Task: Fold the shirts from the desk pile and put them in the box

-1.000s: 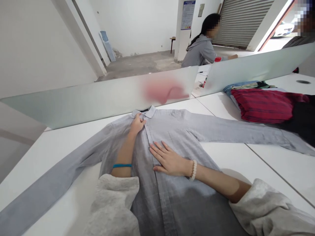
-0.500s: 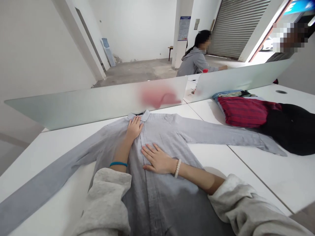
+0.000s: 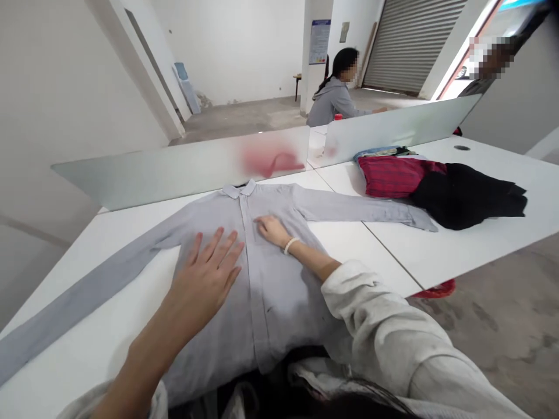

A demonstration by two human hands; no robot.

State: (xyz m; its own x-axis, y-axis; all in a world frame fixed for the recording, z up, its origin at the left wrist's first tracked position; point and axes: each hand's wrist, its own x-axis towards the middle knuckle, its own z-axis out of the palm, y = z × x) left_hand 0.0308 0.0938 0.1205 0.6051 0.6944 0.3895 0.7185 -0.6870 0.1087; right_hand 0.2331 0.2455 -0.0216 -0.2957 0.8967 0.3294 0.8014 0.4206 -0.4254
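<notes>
Head view: the left grip (image 3: 212, 273) is spread over the shirt (image 3: 279, 279), which lies on the counter (image 3: 151, 291) beneath both grips; the right grip (image 3: 271, 230) is curled, whether pinching cloth I cannot tell. Beyond them stands a screen (image 3: 187, 169); rightward, clothes (image 3: 388, 177) lie just beside a sleeve (image 3: 353, 208).

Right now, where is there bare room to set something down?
White tabletop shows right of the gray collared shirt, below its right-lying sleeve; left, between the left-lying sleeve and the shirt's body; and far right, beyond the black garment. Crowded: the shirt's front, with left hand and right hand over it, and the red plaid garment against the black one.
</notes>
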